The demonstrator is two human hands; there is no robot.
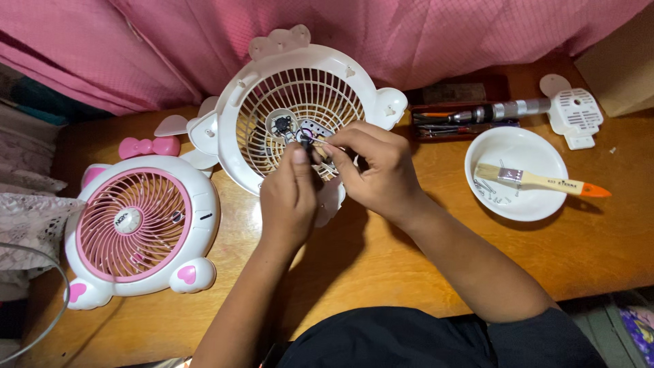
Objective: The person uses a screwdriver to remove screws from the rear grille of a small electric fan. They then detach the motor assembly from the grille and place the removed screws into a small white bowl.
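On wooden table (381, 266): fan shells, pink curtain (436, 34) behind.

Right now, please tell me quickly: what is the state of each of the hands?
Left hand: fingers closed, pinching small wired parts over the white fan grille shell.
Right hand: fingers closed on the same small parts; exactly what it grips cannot be told.
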